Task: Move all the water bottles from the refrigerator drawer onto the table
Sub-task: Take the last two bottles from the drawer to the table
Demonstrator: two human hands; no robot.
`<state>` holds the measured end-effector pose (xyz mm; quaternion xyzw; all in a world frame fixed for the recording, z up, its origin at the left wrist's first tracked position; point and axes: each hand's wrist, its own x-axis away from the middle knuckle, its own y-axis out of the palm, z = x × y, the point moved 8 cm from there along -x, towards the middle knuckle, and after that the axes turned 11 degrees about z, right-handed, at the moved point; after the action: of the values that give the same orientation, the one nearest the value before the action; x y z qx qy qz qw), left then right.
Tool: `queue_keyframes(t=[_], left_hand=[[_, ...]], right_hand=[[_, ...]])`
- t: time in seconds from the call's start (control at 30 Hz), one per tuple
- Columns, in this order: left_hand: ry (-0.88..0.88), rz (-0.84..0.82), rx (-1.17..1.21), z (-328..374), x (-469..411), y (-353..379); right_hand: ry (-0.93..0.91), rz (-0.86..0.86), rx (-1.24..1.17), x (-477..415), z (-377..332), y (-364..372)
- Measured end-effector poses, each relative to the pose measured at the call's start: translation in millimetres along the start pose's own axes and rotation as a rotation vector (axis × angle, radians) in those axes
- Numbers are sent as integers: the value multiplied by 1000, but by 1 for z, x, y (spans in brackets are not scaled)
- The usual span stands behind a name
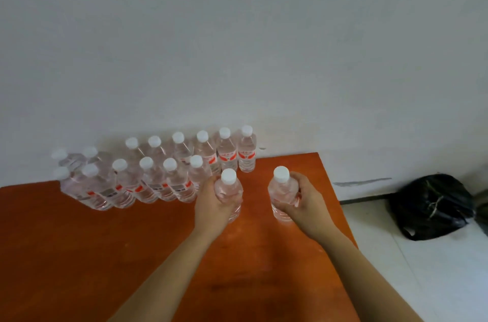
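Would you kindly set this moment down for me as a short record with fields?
surface: orange table against a white wall
placed: standing bottles, two rows at the table's far edge, white caps
left hand: grips the left bottle, upright, beside the front row's right end
right hand: grips the right bottle, upright, apart from the rows
contact with table: cannot tell for either held bottle
floor, right: black bag
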<state>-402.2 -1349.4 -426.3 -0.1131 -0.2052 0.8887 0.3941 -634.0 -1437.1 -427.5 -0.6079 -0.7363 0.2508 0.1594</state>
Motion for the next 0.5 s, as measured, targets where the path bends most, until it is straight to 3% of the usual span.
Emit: queue_keyframes(t=[0.2, 0.5], left_hand=[[85, -127, -57, -15, -55, 38], [114, -101, -194, -27, -97, 59]], right_hand=[[100, 29, 76, -12, 29, 24], [24, -31, 218, -57, 32, 61]])
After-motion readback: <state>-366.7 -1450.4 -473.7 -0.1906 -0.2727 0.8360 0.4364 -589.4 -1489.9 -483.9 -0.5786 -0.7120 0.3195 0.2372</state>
